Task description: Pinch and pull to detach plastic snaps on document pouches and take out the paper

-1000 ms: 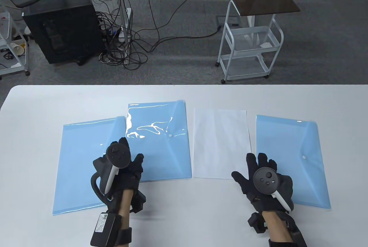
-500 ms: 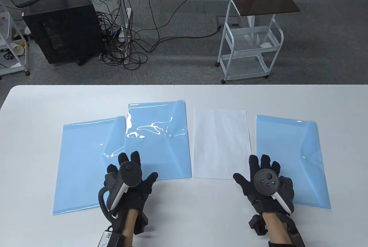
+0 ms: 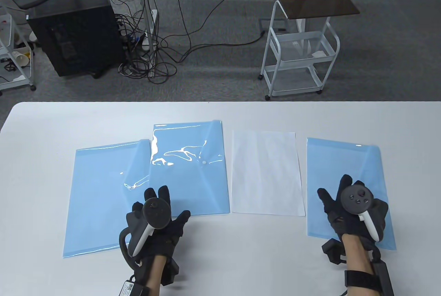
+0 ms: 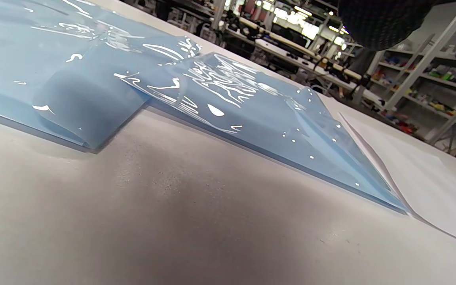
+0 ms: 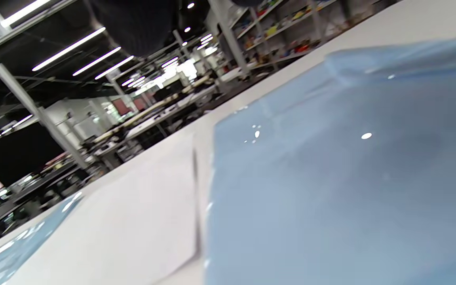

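Bright, even light from overhead fills the room. White glare streaks run across the middle blue pouch point(image 3: 189, 168), stronger still in the left wrist view. A soft grey shadow spreads on the table point(image 4: 196, 221) there. The right wrist view is smeared with blur, its ceiling strip lights point(image 5: 75, 49) glowing. The table view is sharp.

The right hand point(image 3: 355, 211) has moved over the right pouch point(image 3: 348, 161), apparently resting there.
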A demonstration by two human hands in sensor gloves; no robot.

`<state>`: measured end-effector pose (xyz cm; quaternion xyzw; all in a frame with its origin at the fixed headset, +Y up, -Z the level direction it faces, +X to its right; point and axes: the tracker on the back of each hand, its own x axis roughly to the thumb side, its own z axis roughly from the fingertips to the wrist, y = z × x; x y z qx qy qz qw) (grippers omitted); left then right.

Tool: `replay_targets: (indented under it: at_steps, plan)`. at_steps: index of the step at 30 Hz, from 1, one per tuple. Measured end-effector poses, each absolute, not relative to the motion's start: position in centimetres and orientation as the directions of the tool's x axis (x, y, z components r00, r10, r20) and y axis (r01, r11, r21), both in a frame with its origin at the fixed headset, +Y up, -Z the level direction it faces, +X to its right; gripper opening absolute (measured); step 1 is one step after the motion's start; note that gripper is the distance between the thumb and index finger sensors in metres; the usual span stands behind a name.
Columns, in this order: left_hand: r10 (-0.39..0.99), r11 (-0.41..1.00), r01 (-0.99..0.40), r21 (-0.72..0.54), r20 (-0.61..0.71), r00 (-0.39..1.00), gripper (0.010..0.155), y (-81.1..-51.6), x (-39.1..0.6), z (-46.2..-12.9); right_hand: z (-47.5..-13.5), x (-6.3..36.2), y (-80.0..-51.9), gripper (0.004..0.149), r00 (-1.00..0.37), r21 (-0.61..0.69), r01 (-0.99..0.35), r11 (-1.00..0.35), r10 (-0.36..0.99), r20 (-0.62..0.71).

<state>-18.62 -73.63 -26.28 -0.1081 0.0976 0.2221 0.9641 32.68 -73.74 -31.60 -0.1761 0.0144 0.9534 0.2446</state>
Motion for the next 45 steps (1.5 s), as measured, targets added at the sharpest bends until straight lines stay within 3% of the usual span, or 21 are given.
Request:
replay_targets:
  at_steps: [9, 14, 20, 30, 36, 45]
  plan:
    - [0.421, 0.870, -0.463, -0.170, -0.234, 0.877, 0.091, -73.7, -18.8, -26.5, -32.6, 39.6, -76.2, 0.085, -0.663, -0.105, -0.477, -0.873, 0.435, -0.609]
    - [0.421, 0.867, -0.464, -0.180, -0.234, 0.876, 0.091, -73.7, -18.8, -26.5, -32.7, 41.8, -77.9, 0.085, -0.581, -0.094, -0.389, -0.916, 0.323, -0.747]
    - [0.435, 0.858, -0.479, -0.186, -0.232, 0.870, 0.091, -73.7, -18.6, -26.6, -33.7, 42.0, -77.7, 0.098, -0.616, -0.011, -0.281, -0.960, 0.189, -0.765]
    - [0.449, 0.849, -0.493, -0.188, -0.235, 0.862, 0.091, -73.8, -18.5, -26.6, -34.0, 43.6, -78.0, 0.102, -0.579, 0.001, -0.420, -0.908, 0.267, -0.770]
    - [0.459, 0.843, -0.504, -0.186, -0.238, 0.856, 0.090, -73.8, -18.4, -26.5, -33.9, 44.2, -78.1, 0.091, -0.560, -0.011, -0.466, -0.885, 0.305, -0.770]
    - [0.480, 0.833, -0.523, -0.182, -0.236, 0.845, 0.090, -73.7, -18.7, -26.2, -33.7, 43.8, -77.9, 0.089, -0.551, 0.002, -0.484, -0.875, 0.303, -0.777]
